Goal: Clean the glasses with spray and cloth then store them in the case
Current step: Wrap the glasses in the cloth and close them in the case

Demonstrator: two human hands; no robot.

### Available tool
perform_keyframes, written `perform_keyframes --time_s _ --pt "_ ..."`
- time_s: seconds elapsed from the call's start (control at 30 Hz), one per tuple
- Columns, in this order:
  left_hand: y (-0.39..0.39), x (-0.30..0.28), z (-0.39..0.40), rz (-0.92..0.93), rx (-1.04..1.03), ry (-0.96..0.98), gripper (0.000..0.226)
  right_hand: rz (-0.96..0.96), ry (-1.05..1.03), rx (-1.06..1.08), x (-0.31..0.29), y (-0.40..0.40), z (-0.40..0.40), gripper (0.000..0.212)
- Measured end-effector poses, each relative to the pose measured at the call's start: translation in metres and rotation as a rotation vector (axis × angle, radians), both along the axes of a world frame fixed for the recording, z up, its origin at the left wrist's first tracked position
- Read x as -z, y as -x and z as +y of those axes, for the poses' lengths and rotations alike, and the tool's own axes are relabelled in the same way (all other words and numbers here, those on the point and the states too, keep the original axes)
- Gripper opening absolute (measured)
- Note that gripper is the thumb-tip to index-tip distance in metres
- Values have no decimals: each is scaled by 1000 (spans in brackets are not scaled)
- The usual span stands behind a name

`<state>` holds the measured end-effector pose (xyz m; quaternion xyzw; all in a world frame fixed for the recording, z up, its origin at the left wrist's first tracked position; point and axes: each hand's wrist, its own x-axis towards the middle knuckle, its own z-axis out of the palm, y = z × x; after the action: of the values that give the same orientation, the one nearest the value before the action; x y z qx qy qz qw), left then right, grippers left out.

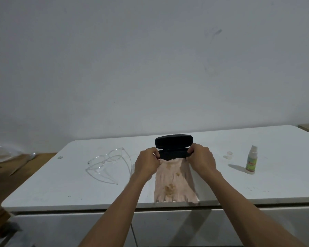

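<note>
The open case (173, 148) is gripped at both ends by the left hand (147, 162) and right hand (201, 158), while the glasses (108, 162) lie untouched just beside the nearer left hand.

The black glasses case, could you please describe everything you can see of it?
The black glasses case is a matte, hard-looking clamshell with rounded ends, standing open with its lid raised behind the shallow base. It sits on the white table, at the far end of the stained pink cloth. The left hand grips its left end and the right hand its right end. Nothing shows inside it.
</note>
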<state>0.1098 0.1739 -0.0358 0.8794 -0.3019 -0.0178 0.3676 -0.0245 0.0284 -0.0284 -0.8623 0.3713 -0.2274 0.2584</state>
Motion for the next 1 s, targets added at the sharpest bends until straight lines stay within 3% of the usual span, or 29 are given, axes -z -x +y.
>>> perform_keyframes --time_s 0.17,0.3,0.37,0.47,0.67,0.8,1.0 --pt "3 -1 8 -97 37 -9 24 27 15 -90 -7 7 3 24" --pt "10 2 18 -216 144 -82 20 137 60 -240 -10 17 14 22" --pt "14 8 25 -245 191 -133 29 216 92 -285 -10 24 21 26" --pt "17 14 35 -270 228 -184 44 308 132 -311 -10 30 29 32" --pt "26 11 45 -416 303 -278 43 438 126 -335 -18 40 34 38" --pt "32 8 50 -433 337 -250 44 417 102 -353 -24 47 37 51" --pt "32 -1 67 -432 422 -439 80 619 79 -401 -37 55 43 71"
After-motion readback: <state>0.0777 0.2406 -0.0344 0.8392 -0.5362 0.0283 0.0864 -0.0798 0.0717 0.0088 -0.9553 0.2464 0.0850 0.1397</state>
